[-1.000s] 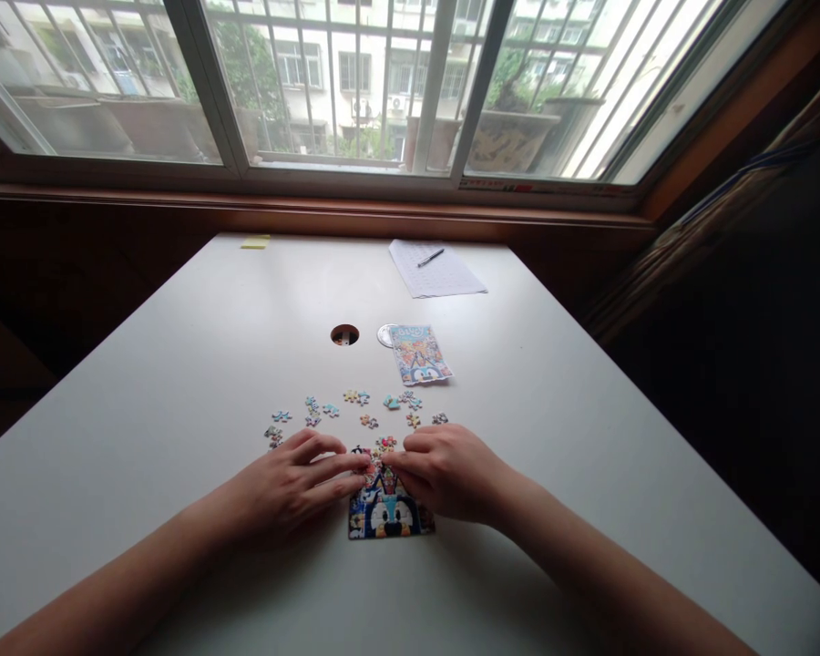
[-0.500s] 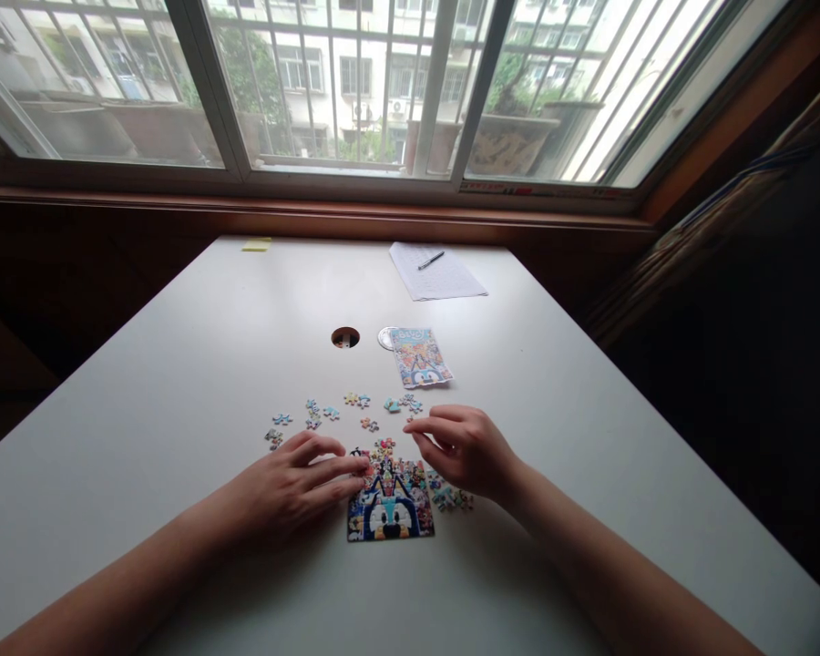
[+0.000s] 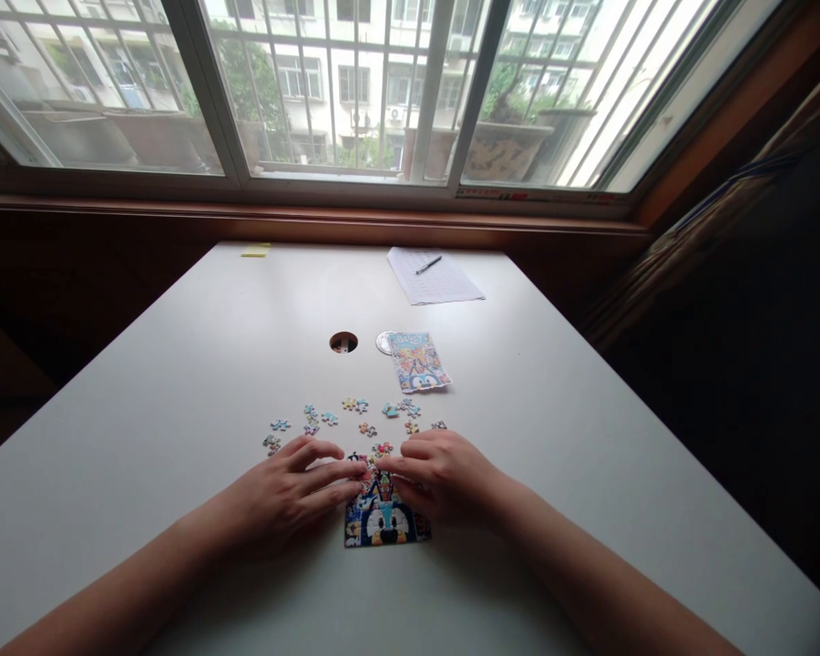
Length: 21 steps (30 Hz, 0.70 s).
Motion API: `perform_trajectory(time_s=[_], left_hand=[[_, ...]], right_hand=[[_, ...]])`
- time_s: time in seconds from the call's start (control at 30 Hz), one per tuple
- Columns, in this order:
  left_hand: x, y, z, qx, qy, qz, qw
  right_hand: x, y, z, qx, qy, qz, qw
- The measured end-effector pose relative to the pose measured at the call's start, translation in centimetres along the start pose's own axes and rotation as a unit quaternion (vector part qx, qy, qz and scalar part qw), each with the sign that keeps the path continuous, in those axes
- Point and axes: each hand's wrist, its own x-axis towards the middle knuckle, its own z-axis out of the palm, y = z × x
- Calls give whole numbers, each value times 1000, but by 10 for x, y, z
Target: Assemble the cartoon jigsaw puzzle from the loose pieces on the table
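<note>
A partly joined jigsaw puzzle (image 3: 387, 527), with a blue cartoon dog's face, lies flat on the white table. My left hand (image 3: 297, 481) rests at its upper left, fingers spread, the tips touching the puzzle. From the other side my right hand (image 3: 447, 469) reaches over the upper right part, its index finger stretched onto the pieces and the thumb lower down, apart from it. No piece shows in either hand; the space under the right palm is hidden. Beyond the fingertips, a reddish puzzle piece (image 3: 383, 449) sits at the puzzle's upper edge.
Several loose puzzle pieces (image 3: 311, 413) are scattered beyond the hands. Farther back are a picture card (image 3: 420, 363) partly over a round silvery disc (image 3: 384, 343), and a cable hole (image 3: 343, 343). Papers (image 3: 441, 284) with a pen (image 3: 428, 265) and yellow notes (image 3: 255, 250) lie near the window.
My right hand has moved left and down onto the puzzle, covering the pieces at its right side and uncovering loose ones beyond. My left hand has stayed in place.
</note>
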Motion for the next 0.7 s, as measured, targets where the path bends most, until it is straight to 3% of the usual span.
perform_trajectory(time_s=[0.7], left_hand=[[3,0,-2,-15,-8,-4,1000]], right_hand=[[4,-1,0,-44,-19,-19,999]])
